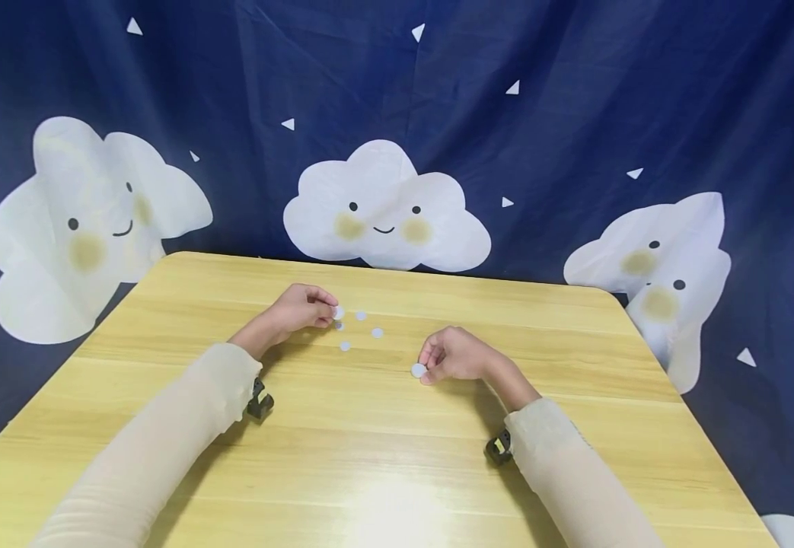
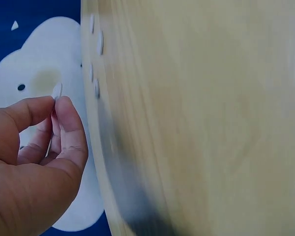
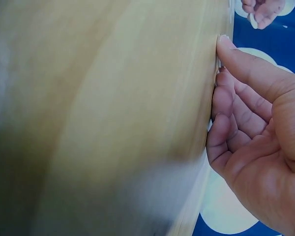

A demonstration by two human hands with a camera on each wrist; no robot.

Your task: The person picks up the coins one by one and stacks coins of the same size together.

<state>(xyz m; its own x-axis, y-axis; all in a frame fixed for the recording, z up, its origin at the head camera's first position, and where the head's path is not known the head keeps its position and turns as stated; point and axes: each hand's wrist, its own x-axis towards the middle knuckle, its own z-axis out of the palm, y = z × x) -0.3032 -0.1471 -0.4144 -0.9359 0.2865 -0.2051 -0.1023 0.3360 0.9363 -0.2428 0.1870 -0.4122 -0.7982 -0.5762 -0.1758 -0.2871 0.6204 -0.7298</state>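
My left hand [image 1: 304,308] pinches a small white disc [image 1: 339,312] between thumb and fingertip. In the left wrist view that disc [image 2: 58,90] stands on edge, raised above the tabletop. Several similar discs lie flat beside this hand, among them a near one [image 1: 345,346], a right-hand one [image 1: 377,332] and a far one [image 1: 361,316]. To the right and nearer the body, my right hand [image 1: 457,354] holds another white disc [image 1: 418,371] at the tips of its thumb and fingers. The right wrist view shows the curled fingers [image 3: 223,101], but the disc cannot be made out there.
A wood-grain table [image 1: 369,426] spreads beneath both hands. Behind it hangs a dark blue curtain [image 1: 246,68] printed with smiling clouds and small white triangles. Each cuff carries a small black camera [image 1: 259,401].
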